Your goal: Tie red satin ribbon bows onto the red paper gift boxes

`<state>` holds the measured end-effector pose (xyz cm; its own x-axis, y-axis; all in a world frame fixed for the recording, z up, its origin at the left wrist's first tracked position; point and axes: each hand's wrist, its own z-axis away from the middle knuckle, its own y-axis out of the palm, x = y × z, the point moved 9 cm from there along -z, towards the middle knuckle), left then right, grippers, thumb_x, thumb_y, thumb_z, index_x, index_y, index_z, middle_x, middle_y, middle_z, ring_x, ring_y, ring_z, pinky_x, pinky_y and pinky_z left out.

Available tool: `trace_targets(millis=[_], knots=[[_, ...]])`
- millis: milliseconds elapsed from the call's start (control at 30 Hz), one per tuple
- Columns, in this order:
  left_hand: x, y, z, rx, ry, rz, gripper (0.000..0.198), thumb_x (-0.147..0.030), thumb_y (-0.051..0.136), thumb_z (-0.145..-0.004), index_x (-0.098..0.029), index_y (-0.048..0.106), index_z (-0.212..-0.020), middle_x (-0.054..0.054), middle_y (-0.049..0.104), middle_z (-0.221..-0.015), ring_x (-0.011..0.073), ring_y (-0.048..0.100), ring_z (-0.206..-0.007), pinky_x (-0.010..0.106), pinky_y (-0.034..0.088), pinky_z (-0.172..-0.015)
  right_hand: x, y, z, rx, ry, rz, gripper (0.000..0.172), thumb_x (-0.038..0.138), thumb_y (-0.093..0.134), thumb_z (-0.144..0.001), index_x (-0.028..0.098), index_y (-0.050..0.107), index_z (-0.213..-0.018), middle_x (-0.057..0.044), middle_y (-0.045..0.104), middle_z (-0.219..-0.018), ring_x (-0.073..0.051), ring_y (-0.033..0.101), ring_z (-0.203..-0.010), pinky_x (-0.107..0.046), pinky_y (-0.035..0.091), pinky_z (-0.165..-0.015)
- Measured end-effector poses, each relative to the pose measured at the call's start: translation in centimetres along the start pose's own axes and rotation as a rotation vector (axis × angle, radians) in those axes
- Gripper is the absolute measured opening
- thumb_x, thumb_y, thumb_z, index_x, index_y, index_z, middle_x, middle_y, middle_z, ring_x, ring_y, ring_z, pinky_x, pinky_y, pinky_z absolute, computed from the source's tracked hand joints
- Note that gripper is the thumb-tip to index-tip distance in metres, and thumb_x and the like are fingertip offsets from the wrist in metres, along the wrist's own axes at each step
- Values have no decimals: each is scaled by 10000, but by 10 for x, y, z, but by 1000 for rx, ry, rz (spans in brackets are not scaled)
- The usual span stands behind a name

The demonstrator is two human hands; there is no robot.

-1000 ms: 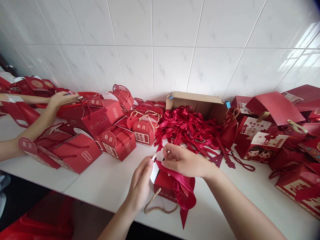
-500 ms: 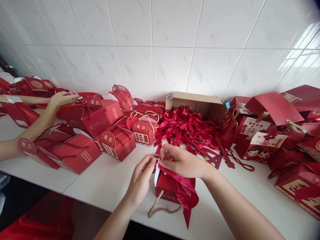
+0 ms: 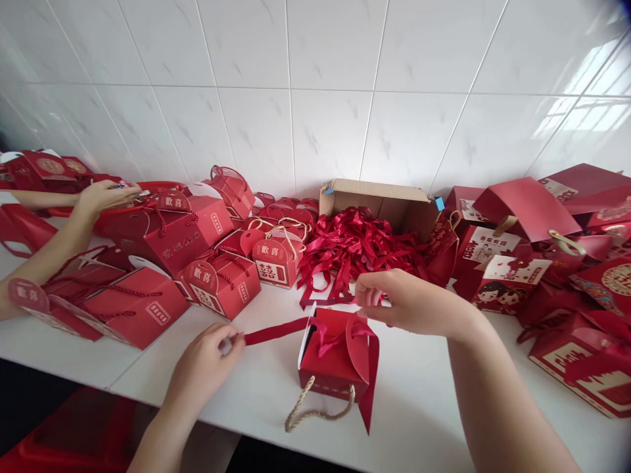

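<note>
Left grip (image 3: 211,355) pinched; right grip (image 3: 392,299) loosely curled.

Over there the left hand (image 3: 207,355) pinches a red ribbon (image 3: 279,330) stretched sideways from a small red box (image 3: 328,368), the right hand (image 3: 389,299) close by its rounded flap (image 3: 359,348).

On my remote feed, a wall of glossy white tiles (image 3: 325,46) with faint grey veining spans the background, and a bright, window-like reflection (image 3: 606,115) gleams at its right; a smooth white surface (image 3: 434,414) runs along it, with a shiny red seat-like shape (image 3: 54,450) in the shadow below
</note>
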<state>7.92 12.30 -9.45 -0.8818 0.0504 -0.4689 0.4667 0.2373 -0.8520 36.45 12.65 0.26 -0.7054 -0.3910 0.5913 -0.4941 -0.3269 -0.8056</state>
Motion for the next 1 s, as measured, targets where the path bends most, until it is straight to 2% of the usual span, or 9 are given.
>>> trace_targets(millis=[100,200,300,433,533,600,667,767,1000], knots=[[25,-9,5,17,-151,-204,217,-347,468,-793,-209,477,-625,49,598,-755,205,566,-642,280,401,-551,-13,11,5,166,87,53,207,411,667,-752,208,635,-784,-45,673,-867,-206,614,-794,-275,433,-599],[26,-16,6,-47,-197,-192,104,-319,499,-762,-220,467,-759,64,597,-813,248,594,-721,305,418,-567,-16,19,2,216,108,34,269,456,709,-696,201,638,-744,-52,674,-858,-208,607,-762,-273,417,-562],[-6,-13,2,-95,-63,110,172,-322,530,-766,-217,480,-892,72,604,-943,256,600,-916,321,469,-738,-14,23,-3,219,96,41,215,392,683,-724,199,596,-688,-42,666,-797,-189,588,-709,-269,395,-536],[-66,11,-1,187,30,583,289,-482,488,-852,-229,554,-973,60,613,-1064,227,587,-1004,274,470,-801,-8,22,-8,193,41,96,196,366,638,-765,204,563,-682,-44,655,-824,-191,567,-730,-271,365,-529],[-107,21,4,386,115,688,297,-490,464,-878,-214,575,-871,21,582,-830,176,557,-791,229,435,-664,-8,19,-9,183,8,120,182,355,625,-771,205,564,-688,-31,640,-796,-175,545,-703,-270,355,-533],[-120,26,8,489,135,723,309,-467,490,-873,-196,532,-732,-15,475,-677,135,452,-637,210,372,-570,-10,19,-8,203,-3,97,163,320,622,-766,200,560,-674,-17,628,-759,-158,539,-679,-262,362,-540],[-121,28,10,530,105,766,347,-446,519,-857,-189,453,-634,-34,378,-614,115,352,-569,206,317,-516,-15,20,-7,247,9,49,153,283,622,-750,192,548,-652,-10,622,-742,-144,543,-663,-248,368,-533],[-111,27,9,489,63,784,381,-434,555,-828,-192,385,-587,-41,298,-598,112,290,-556,211,275,-495,-26,22,-3,327,53,-8,161,269,629,-725,184,532,-629,-4,611,-706,-128,539,-631,-232,371,-522],[-98,35,12,469,49,765,369,-437,555,-811,-189,394,-590,-39,316,-614,119,320,-596,225,309,-554,-40,36,-4,462,95,-43,187,330,671,-678,184,564,-631,17,574,-655,-98,485,-575,-215,355,-504]])
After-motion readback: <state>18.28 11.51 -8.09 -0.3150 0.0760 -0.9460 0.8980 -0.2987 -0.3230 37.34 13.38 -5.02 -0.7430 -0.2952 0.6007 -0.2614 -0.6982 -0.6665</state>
